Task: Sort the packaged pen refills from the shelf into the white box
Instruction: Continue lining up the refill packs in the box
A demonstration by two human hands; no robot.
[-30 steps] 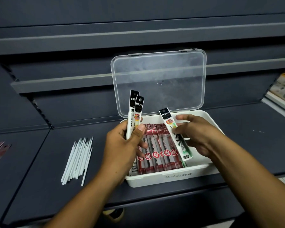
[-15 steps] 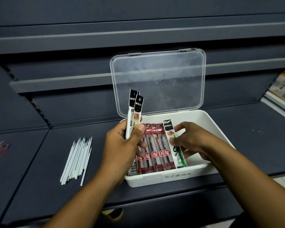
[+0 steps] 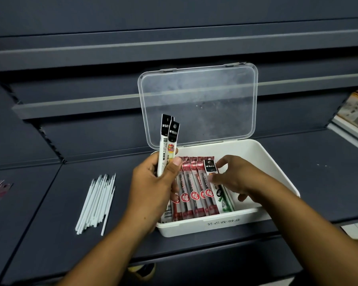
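Shelf edge: the white box sits at the front of the dark shelf, both forearms reaching in over it.
Left hand: grasping two black-topped packs, held upright above the box's left end.
Right hand: thumb and forefinger pinching the upper part of a green-and-white pack, which lies in the box.
Row in the box: red packs lie side by side, long axes running front to back; the green-and-white pack lies against their right side, on the same axis.
What the next move turns on: open floor lies right of the row, under the right hand, so it looks the nearer one for placing.
Left of the box: loose white refills lie apart on the shelf.
Behind: the clear lid stands open.
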